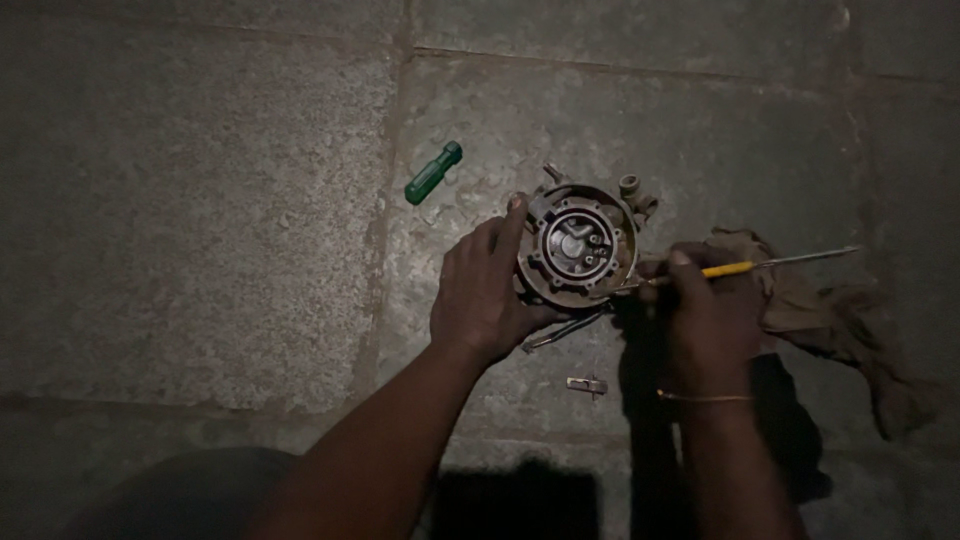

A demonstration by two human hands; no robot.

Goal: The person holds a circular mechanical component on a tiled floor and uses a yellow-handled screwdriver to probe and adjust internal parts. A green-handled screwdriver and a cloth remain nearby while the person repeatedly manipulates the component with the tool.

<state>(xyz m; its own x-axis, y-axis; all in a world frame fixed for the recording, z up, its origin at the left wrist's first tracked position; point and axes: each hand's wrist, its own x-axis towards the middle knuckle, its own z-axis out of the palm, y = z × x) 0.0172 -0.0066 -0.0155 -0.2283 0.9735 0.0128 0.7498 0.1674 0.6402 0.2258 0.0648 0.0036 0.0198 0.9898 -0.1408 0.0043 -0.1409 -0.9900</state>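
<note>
Stone floor [200, 200] of large grey slabs with dark seams, dimly lit, carrying everything here. Crumpled brown rag [830, 320] spread on the floor at the right, reaching under and past the right hand. Left hand [485, 290] wrapped around the left side of a round metal engine part [578, 243], fingers curled up its rim and thumb underneath, clamped on it and holding it tilted with its open face toward the camera. Engine part just right of the picture's middle, rusty and grimy, with a ring of bolt holes and a recessed centre. Right hand [705, 315] closed tight around a thin metal tool with a yellow handle [740, 267], tip touching the lower right rim of the part, shaft sticking out to the right over the rag. Thin bangle [705, 398] on the right wrist. Green screwdriver handle [433, 172] lying alone on the floor, up and left of the part, near but apart. Slim metal rod [560, 333] on the floor just below the part. Small metal piece [587, 384] below that, between the two forearms.
</note>
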